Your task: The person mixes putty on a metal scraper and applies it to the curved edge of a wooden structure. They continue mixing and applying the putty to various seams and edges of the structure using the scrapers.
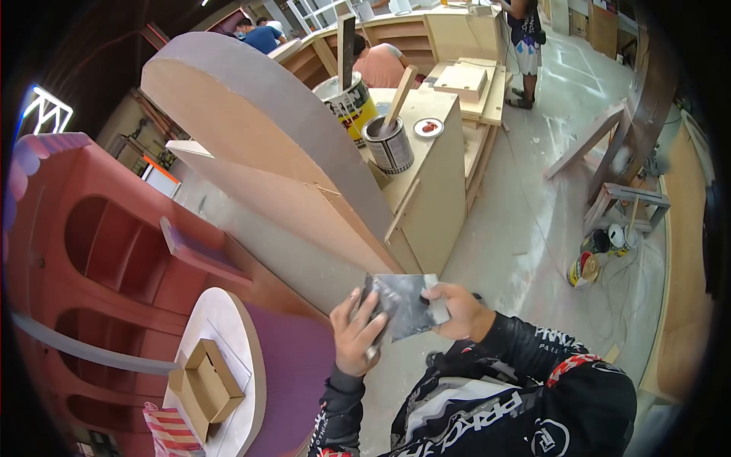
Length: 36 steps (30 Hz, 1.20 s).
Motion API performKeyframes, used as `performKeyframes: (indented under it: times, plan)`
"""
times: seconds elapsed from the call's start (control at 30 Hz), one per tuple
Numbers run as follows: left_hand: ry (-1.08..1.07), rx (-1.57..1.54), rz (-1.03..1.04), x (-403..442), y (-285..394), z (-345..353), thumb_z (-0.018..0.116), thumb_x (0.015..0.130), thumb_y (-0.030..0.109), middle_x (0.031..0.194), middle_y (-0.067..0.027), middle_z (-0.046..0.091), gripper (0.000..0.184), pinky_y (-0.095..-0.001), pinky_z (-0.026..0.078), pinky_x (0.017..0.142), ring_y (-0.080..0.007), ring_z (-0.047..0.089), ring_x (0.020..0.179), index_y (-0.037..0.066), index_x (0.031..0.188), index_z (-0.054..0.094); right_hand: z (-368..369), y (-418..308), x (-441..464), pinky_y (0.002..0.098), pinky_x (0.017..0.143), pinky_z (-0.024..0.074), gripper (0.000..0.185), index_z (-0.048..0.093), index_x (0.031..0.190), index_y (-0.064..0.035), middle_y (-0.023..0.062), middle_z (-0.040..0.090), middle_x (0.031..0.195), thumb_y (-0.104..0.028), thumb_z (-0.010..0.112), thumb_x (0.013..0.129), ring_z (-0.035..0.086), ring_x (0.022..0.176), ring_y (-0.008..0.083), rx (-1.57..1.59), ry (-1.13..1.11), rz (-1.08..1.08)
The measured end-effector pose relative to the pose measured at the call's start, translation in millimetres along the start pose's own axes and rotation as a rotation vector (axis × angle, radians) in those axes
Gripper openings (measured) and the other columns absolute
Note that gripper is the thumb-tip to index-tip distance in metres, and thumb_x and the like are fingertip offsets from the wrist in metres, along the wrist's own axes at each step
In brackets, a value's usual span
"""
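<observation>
Both hands are raised in front of the torso, at the near centre of the scene, with a grey sheet [407, 298] between them. The right hand [459, 311] is closed on the sheet's right side, thumb laid on the upper face, the other fingers largely hidden. The left hand [358, 331] is at the left edge, fingers slightly parted and bent, touching the sheet; its thumb is hidden, so how firmly it closes cannot be told. The sheet's face is tilted, dark with paler smears. Beyond the hands stands a large curved panel [251, 107], its rim grey. Just right of this, a wooden cabinet [435, 199] bears an open can [390, 150] with a wooden stick [399, 95] in it, a larger can with a yellow label [358, 114], and a round lid [429, 128] carrying a red substance. Stacked boards [462, 80] lie farther back. Near left, a pale rounded tabletop [247, 415] holds an open cardboard box [215, 385]; pink shelving [126, 228] stands beyond it. On the floor at right, several paint cans [584, 270] are grouped near a small stand [628, 196]. Other people are visible at the far side, one standing [525, 38].
</observation>
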<state>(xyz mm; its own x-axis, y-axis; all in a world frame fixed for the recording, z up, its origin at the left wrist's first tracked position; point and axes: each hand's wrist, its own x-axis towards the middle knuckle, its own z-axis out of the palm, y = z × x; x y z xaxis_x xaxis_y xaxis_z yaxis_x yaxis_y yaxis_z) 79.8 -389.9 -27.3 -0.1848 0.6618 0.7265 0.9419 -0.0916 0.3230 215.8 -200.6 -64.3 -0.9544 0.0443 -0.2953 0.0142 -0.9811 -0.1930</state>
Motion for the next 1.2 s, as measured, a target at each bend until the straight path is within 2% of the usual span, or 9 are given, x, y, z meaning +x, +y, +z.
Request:
performKeyframes:
  times: [0.1, 0.23, 0.37, 0.73, 0.87, 0.93, 1.0, 1.07, 1.2]
  plan:
    - [-0.225, 0.183, -0.138, -16, -13, 6, 0.057, 0.075, -0.006, 0.135, -0.0104, 0.058, 0.061, -0.0491, 0.036, 0.099, -0.0366, 0.053, 0.122, 0.012, 0.133, 0.054, 16, -13, -2, 0.0411, 0.093, 0.0509, 0.031, 0.059, 0.115, -0.0050, 0.0090, 0.066, 0.110, -0.005, 0.055, 0.085, 0.065, 0.102, 0.0236, 0.066, -0.208, -0.073]
    - [-0.475, 0.211, -0.444, -75, -22, 18, 0.057, 0.080, -0.005, 0.138, -0.0017, 0.056, 0.060, -0.0468, 0.033, 0.102, -0.0339, 0.049, 0.127, 0.016, 0.137, 0.054, 62, -78, 29, 0.0389, 0.096, 0.0484, 0.041, 0.058, 0.123, -0.0010, 0.0157, 0.062, 0.123, 0.009, 0.050, 0.084, 0.062, 0.109, 0.0277, -1.324, -0.051, -1.120]
    - [-0.424, 0.114, -0.548, -89, -4, 25, 0.056, 0.084, -0.003, 0.138, -0.0030, 0.056, 0.058, -0.0461, 0.033, 0.104, -0.0335, 0.048, 0.127, 0.017, 0.138, 0.054, 86, -140, 81, 0.0404, 0.106, 0.0403, 0.050, 0.058, 0.128, -0.0090, 0.0079, 0.057, 0.134, 0.003, 0.058, 0.080, 0.053, 0.122, 0.0275, -2.000, -0.069, -1.823]
    - [-0.324, 0.097, -0.778, -111, 7, 28, 0.053, 0.090, 0.005, 0.131, -0.0198, 0.056, 0.051, -0.0456, 0.033, 0.107, -0.0366, 0.048, 0.128, 0.018, 0.139, 0.053, 19, -149, 127, 0.0422, 0.110, 0.0366, 0.050, 0.057, 0.133, -0.0139, 0.0017, 0.051, 0.140, -0.007, 0.059, 0.083, 0.048, 0.128, 0.0227, -2.261, -0.205, -1.912]
    - [-0.189, 0.034, -0.771, -114, 6, 35, 0.052, 0.094, 0.012, 0.129, -0.0186, 0.057, 0.044, -0.0431, 0.038, 0.103, -0.0338, 0.053, 0.121, 0.014, 0.138, 0.054, 92, -152, 110, 0.0417, 0.110, 0.0367, 0.049, 0.056, 0.134, -0.0150, 0.0008, 0.052, 0.141, -0.014, 0.060, 0.085, 0.047, 0.128, 0.0218, -2.145, -0.108, -2.160]
    - [-0.029, -0.260, -1.210, -90, 11, 41, 0.049, 0.100, 0.022, 0.126, -0.0144, 0.059, 0.040, -0.0399, 0.044, 0.097, -0.0276, 0.057, 0.114, 0.008, 0.136, 0.054, 121, -167, 113, 0.0425, 0.110, 0.0363, 0.049, 0.056, 0.135, -0.0150, 0.0016, 0.050, 0.142, -0.015, 0.059, 0.086, 0.046, 0.129, 0.0226, -2.178, -0.180, -2.155]
    - [0.139, -0.281, -1.193, -89, 4, 58, 0.048, 0.103, 0.030, 0.123, -0.0103, 0.059, 0.041, -0.0377, 0.046, 0.094, -0.0209, 0.058, 0.108, 0.003, 0.134, 0.053, 123, -172, 120, 0.0432, 0.110, 0.0360, 0.049, 0.055, 0.135, -0.0150, 0.0023, 0.049, 0.143, -0.017, 0.058, 0.087, 0.046, 0.130, 0.0235, -2.205, -0.248, -2.169]
    - [0.770, -0.890, -1.126, -50, 8, 70, 0.046, 0.103, 0.034, 0.117, -0.0082, 0.059, 0.039, -0.0399, 0.049, 0.094, -0.0234, 0.059, 0.110, 0.004, 0.128, 0.050, 94, -167, 128, 0.0445, 0.111, 0.0347, 0.049, 0.054, 0.137, -0.0153, 0.0032, 0.048, 0.144, -0.021, 0.056, 0.088, 0.045, 0.131, 0.0252, -2.284, -0.369, -2.017]
    - [1.050, -1.295, -1.235, 3, 21, 72, 0.052, 0.097, 0.019, 0.112, -0.0091, 0.064, 0.025, -0.0444, 0.054, 0.091, -0.0279, 0.064, 0.104, 0.004, 0.118, 0.053, 35, -158, 105, 0.0461, 0.110, 0.0350, 0.049, 0.056, 0.135, -0.0137, 0.0064, 0.050, 0.142, -0.019, 0.057, 0.086, 0.046, 0.131, 0.0269, -2.448, -0.415, -1.683]
